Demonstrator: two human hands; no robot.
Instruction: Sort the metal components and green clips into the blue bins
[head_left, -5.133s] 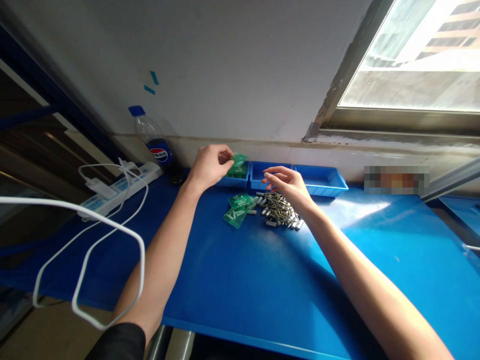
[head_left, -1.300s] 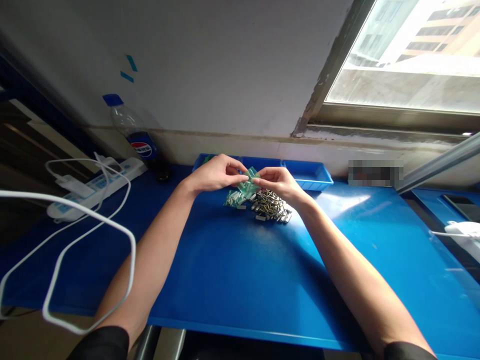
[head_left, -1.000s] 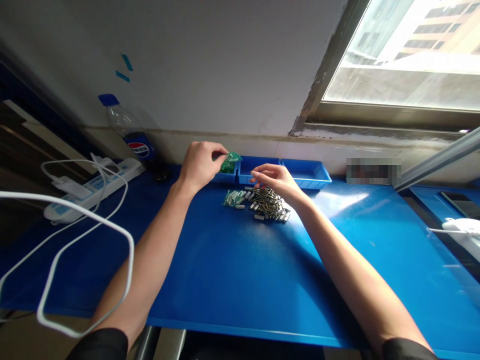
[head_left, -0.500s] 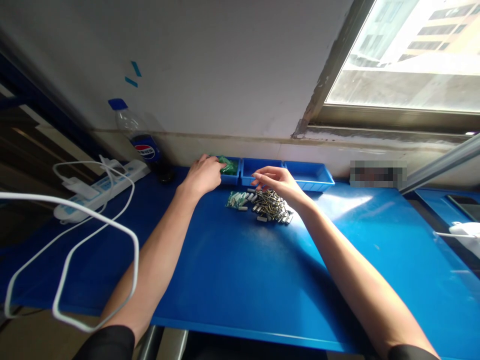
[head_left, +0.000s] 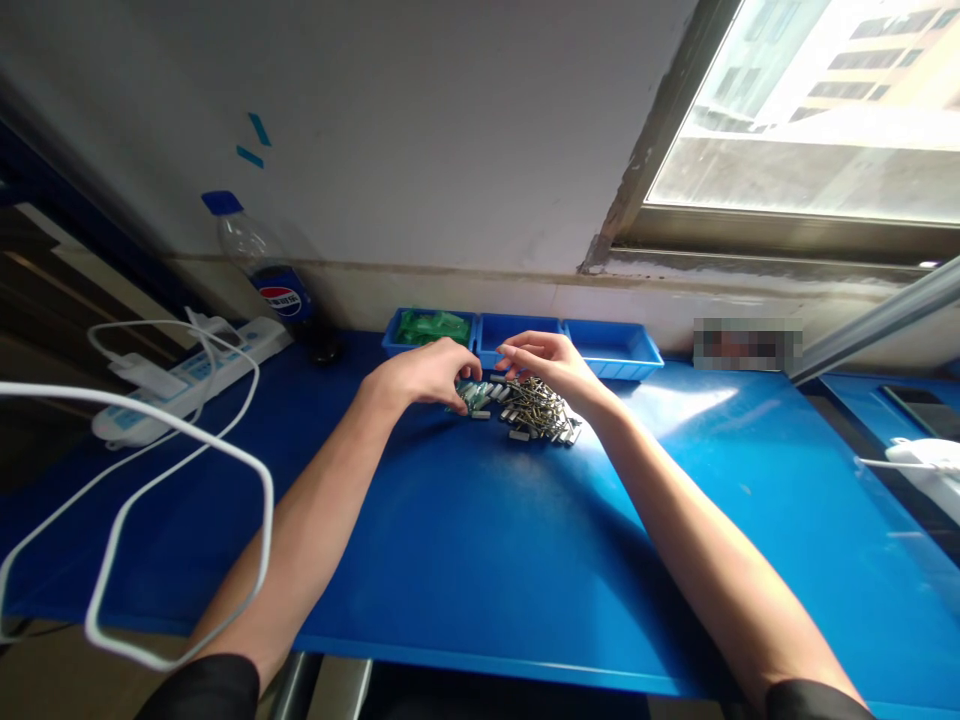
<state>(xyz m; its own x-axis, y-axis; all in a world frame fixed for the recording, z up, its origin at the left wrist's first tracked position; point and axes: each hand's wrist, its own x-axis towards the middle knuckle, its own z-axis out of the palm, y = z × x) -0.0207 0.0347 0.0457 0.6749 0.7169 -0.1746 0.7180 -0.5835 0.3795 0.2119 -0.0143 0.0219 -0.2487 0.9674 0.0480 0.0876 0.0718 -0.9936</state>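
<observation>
My left hand (head_left: 429, 372) curves down over a small green-tinted plastic bag (head_left: 475, 397) lying on the blue table. Its thumb and fingers are apart at the bag, which they partly hide. Short pale cylindrical pieces show in the bag. To the right lies a pile of small metal screws (head_left: 541, 408) mixed with grey metal pieces. Above that pile hovers my right hand (head_left: 553, 362), its fingers loosely bent and slightly apart, holding nothing I can see. Behind my left hand, a blue bin (head_left: 391, 342) contains several green bags (head_left: 433, 326).
Two more blue bins, a middle bin (head_left: 517, 325) and a right bin (head_left: 651, 362), continue the row along the wall. At left stand a cola bottle (head_left: 279, 290) and a white power strip (head_left: 161, 405). A white cable (head_left: 264, 500) loops across the left foreground.
My left hand put a filled green bag into the left bin, let go, and came back down to the bag beside the pile. The right hand stays over the pile.
</observation>
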